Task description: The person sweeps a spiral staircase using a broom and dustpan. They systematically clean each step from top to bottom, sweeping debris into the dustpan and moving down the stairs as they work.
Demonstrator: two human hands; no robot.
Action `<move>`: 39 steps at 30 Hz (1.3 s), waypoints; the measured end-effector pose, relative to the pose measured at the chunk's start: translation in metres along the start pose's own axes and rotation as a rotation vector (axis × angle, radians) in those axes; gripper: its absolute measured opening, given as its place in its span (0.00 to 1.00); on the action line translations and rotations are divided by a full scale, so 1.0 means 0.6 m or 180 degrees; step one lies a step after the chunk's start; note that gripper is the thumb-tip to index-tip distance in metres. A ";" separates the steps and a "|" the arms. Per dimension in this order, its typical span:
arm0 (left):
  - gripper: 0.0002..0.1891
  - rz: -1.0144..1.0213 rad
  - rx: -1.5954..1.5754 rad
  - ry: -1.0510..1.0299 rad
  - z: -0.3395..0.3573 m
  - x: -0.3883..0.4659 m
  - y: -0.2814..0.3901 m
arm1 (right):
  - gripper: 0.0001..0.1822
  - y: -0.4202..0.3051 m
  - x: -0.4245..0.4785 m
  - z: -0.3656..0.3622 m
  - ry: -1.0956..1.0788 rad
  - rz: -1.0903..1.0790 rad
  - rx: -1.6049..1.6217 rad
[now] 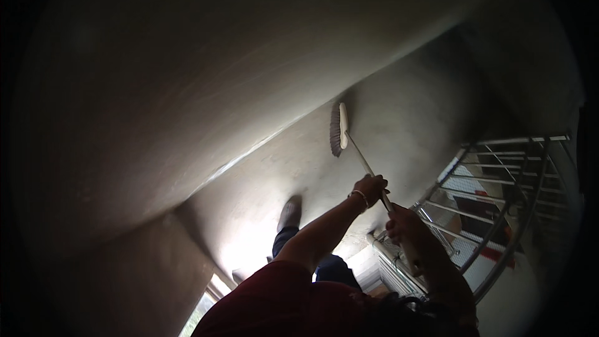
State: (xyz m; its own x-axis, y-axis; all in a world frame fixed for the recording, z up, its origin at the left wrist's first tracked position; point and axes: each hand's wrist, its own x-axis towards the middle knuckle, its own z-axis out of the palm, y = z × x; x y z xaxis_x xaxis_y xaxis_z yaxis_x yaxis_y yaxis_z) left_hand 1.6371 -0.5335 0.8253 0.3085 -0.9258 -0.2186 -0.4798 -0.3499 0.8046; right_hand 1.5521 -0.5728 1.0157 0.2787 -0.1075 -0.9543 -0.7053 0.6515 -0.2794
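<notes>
A broom with a pale head (344, 124) and dark bristles lies against the grey floor (299, 164), near the foot of a wall. Its long handle slants down and right towards me. My left hand (370, 189), with a bracelet at the wrist, is closed round the handle's middle. Closer to my body, my right hand (403, 224) grips the same handle near its upper end, which shows past the hand. Shadow hides much of the fingers of both hands.
A plain wall (187, 103) runs along the left and top. Metal railings (482, 192) stand at the right, with a lower level visible through the bars. My shoe (290, 213) is on the floor below the broom head. Steps (369, 274) descend near my body. Bright light falls at the lower left.
</notes>
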 end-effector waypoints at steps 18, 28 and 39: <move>0.08 0.1121 -0.1407 -0.3739 -0.171 0.042 0.224 | 0.27 0.129 0.131 -0.103 0.2567 -0.3433 -0.0707; 0.11 0.0959 -0.1949 -0.3794 -0.226 0.070 0.471 | 0.03 0.343 0.189 -0.085 0.2606 -0.2268 0.0559; 0.09 0.0535 -0.1406 -0.5331 0.027 0.119 0.339 | 0.14 0.485 0.280 -0.111 0.4589 -0.0879 0.0875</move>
State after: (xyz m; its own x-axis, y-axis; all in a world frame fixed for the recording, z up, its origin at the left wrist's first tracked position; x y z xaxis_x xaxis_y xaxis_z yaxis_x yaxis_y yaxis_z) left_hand 1.5483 -0.6727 0.9644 -0.9671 -0.1788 -0.1812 -0.0849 -0.4444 0.8918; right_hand 1.3500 -0.4513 0.7669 -0.6031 -0.7713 -0.2032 -0.5516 0.5874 -0.5922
